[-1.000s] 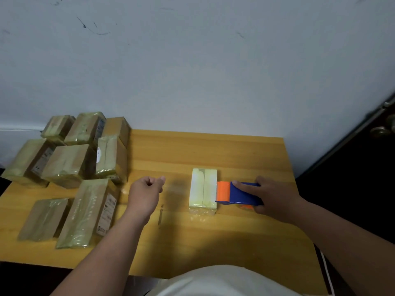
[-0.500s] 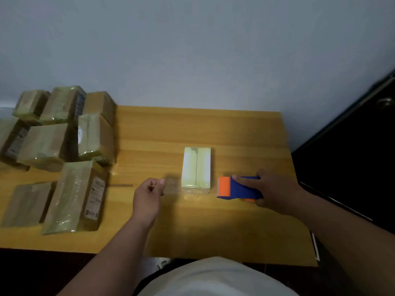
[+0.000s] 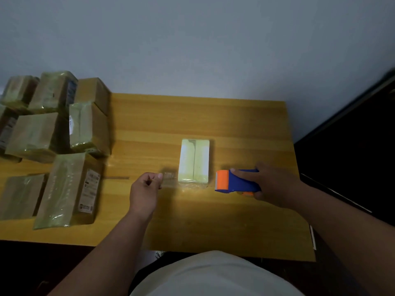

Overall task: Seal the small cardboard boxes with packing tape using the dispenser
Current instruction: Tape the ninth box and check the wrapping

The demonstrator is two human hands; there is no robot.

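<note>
**Small box mid-table, tape scrap in left hand, dispenser in right**

Small cardboard box (image 3: 195, 160) sits mid-tabletop, toward the front edge; looks light and stiff, likely to slide, so steady it by its long sides; glossy tape on top probably slick. Right hand (image 3: 271, 185) grips the blue-orange dispenser (image 3: 236, 180) just right of the box; left hand (image 3: 144, 192) pinches a clear tape scrap (image 3: 170, 178), blurred, extent unclear. Taped boxes (image 3: 53, 135) at the left edge are cut off; dispenser blade hidden.
</note>
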